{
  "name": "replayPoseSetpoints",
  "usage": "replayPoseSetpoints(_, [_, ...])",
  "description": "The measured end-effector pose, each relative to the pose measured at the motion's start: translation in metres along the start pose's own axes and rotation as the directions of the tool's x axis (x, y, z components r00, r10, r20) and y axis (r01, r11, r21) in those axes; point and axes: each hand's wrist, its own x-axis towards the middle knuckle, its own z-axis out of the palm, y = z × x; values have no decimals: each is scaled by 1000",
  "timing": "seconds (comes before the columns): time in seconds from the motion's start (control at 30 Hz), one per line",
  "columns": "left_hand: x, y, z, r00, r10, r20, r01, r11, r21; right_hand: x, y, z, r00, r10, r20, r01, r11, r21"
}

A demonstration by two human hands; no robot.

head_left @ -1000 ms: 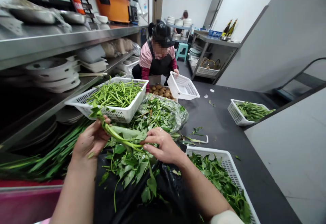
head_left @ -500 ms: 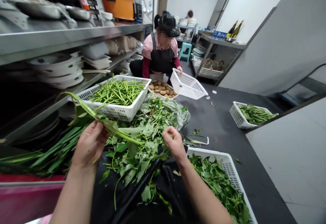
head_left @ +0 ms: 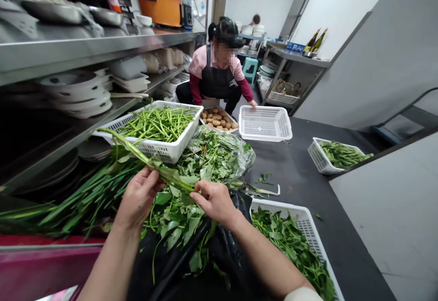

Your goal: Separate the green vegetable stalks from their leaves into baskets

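My left hand [head_left: 141, 197] is closed around a long leafy green stem [head_left: 132, 146], which slants from upper left down to the right. At the stem's lower right end, my right hand [head_left: 214, 200] pinches with thumb and forefinger. A heap of leafy greens [head_left: 183, 214] lies beneath both hands, over a black apron [head_left: 178, 264] on my lap. Behind it, more greens [head_left: 217, 157] spill from a clear plastic bag. Beyond my left hand stands a white basket [head_left: 171, 150] of thin green stems [head_left: 159, 125]. To the right is another white basket [head_left: 316, 228], filled with picked leaves [head_left: 290, 241].
A co-worker [head_left: 219, 72] squats ahead, one hand on a white basket [head_left: 265, 137], beside a basket of potatoes [head_left: 217, 119]. Long green leaves [head_left: 78, 200] lie at left below a steel shelf [head_left: 102, 45]. A basket of green pods [head_left: 342, 155] sits at right on the dark floor.
My right hand has moved left onto the stem's end, and my left hand has shifted right with the stem. The co-worker's basket has gone from tilted to flat, farther right.
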Motion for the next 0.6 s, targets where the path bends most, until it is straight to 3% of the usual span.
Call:
replayPoseSetpoints(0.43, [-8,-2,10,992,-117,-43,121,989,89,-7,21,6,998,32,-47,-40,986,-163])
replayPoseSetpoints(0.6, [-6,-5,10,985,-169,-39,171,981,87,-12,25,6,998,3,-67,-10,994,-106])
